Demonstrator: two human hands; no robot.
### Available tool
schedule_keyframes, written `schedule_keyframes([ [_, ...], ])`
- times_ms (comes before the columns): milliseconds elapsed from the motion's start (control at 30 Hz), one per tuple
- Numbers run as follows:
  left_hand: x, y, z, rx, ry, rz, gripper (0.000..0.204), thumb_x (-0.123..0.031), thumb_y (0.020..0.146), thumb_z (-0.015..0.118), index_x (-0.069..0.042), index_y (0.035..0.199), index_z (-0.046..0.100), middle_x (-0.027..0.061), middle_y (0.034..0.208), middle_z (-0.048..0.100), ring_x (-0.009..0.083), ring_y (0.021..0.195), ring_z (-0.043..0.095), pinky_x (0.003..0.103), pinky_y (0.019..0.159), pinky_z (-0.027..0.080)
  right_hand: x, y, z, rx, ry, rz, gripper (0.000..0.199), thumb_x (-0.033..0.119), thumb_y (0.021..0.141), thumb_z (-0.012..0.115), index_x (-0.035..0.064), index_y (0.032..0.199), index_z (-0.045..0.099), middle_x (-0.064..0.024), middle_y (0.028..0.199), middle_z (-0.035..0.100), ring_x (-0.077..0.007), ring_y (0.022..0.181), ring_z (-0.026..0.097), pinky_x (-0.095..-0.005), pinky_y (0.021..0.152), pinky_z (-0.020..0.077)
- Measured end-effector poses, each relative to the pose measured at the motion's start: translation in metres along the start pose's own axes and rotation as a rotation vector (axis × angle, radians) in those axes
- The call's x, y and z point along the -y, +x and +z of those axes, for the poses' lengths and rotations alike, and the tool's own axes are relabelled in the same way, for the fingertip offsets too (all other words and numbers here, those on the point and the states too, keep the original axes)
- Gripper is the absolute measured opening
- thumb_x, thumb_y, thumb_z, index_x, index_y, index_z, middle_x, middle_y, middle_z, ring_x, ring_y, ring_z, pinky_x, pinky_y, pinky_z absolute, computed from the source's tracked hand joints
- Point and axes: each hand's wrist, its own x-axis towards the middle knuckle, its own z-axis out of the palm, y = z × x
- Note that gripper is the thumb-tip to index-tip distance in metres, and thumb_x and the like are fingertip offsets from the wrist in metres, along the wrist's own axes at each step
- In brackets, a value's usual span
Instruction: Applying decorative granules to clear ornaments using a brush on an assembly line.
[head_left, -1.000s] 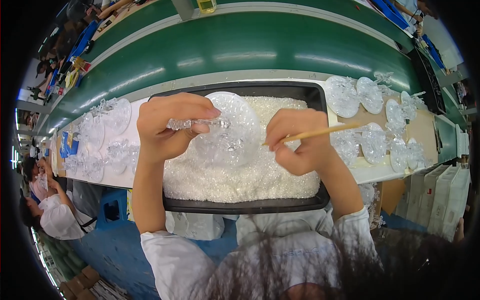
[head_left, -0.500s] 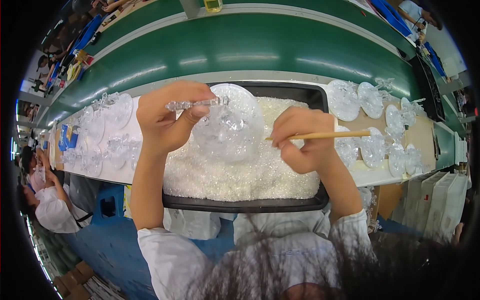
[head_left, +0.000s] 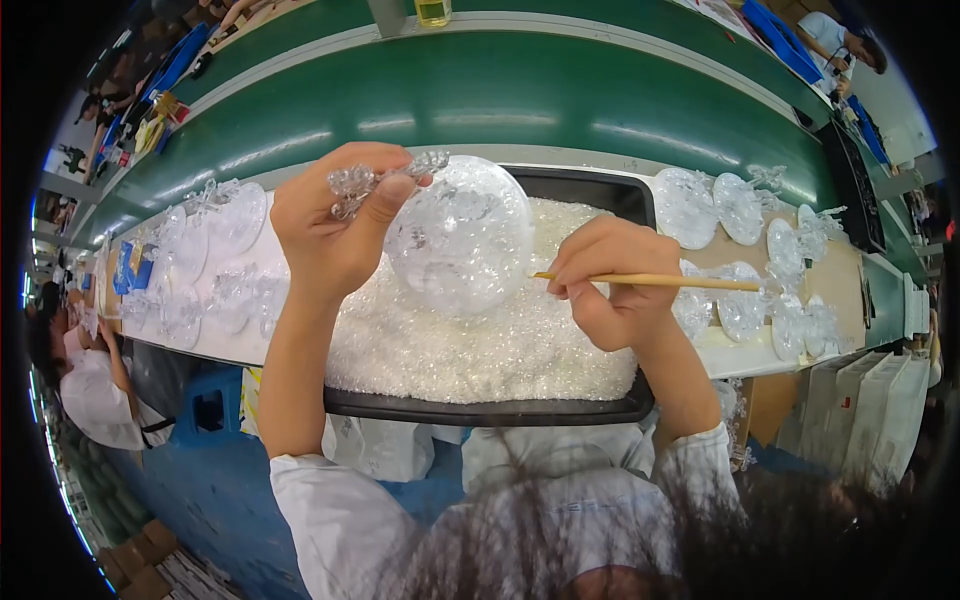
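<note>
My left hand (head_left: 332, 222) is closed on the clear, beaded plastic stem piece of an ornament, pinched between thumb and fingers. Its round base (head_left: 460, 240), whitish and glittery, is tilted over the tray and faces up toward me. In my closed right hand (head_left: 622, 290) is a thin wooden stick (head_left: 705, 283), held like a pen, its darker tip close to the disc's right edge. Whether the tip touches the disc I cannot tell. Below both hands, sparkling white flakes (head_left: 480, 360) fill a black tray (head_left: 590, 186).
Clear ornaments on round bases stand in groups on the left (head_left: 240, 215) and the right (head_left: 685, 208). Behind runs a green ledge (head_left: 480, 90). A blue stool (head_left: 208, 405) and a seated person (head_left: 100, 400) are at the left. Grey panels (head_left: 870, 400) lean at the lower right.
My left hand has turned the ornament, so the disc's face shows more fully and the clear stem piece sits at another angle. My right hand with the stick has moved slightly right.
</note>
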Motion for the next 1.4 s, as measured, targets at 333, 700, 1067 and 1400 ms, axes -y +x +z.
schedule_keyframes([
  [333,-0.002,0.001,0.005,-0.086,0.057,-0.107,0.018,-0.014,0.094,0.073,0.003,0.09,0.073,0.0063,0.08,0.073,0.009,0.072,0.064,0.021,0.063,0.049,-0.001,0.001,0.004,0.01,0.005,-0.034,0.02,-0.008,0.059,0.061,0.0028,0.074,0.07,-0.011,0.074,0.07,-0.0191,0.059,0.067,-0.0255,0.053,0.0549],
  [700,-0.003,-0.001,-0.002,-0.037,0.166,-0.154,0.021,-0.013,0.097,0.068,0.007,0.104,0.07,0.0128,0.09,0.073,0.0171,0.081,0.071,0.027,0.07,0.059,0.008,0.002,0.007,0.181,-0.07,-0.054,0.017,-0.008,0.064,0.058,-0.0007,0.075,0.069,-0.0121,0.073,0.069,-0.0182,0.059,0.066,-0.0276,0.053,0.0557],
  [1067,-0.001,-0.005,-0.002,-0.052,0.177,-0.147,0.021,-0.013,0.097,0.068,0.007,0.104,0.07,0.0128,0.09,0.073,0.0163,0.08,0.071,0.027,0.069,0.059,-0.001,-0.001,0.007,-0.019,0.007,0.038,0.018,-0.009,0.064,0.058,0.0004,0.074,0.07,-0.0112,0.073,0.069,-0.0189,0.06,0.067,-0.0266,0.054,0.0559],
  [1400,-0.003,-0.004,0.013,-0.222,0.096,-0.215,0.014,-0.009,0.093,0.072,0.005,0.093,0.074,0.0071,0.08,0.073,0.0095,0.069,0.066,0.021,0.061,0.05,0.005,-0.002,0.008,0.092,-0.042,0.006,0.018,-0.006,0.063,0.065,0.0038,0.076,0.072,-0.0096,0.075,0.069,-0.0188,0.063,0.069,-0.027,0.057,0.057],
])
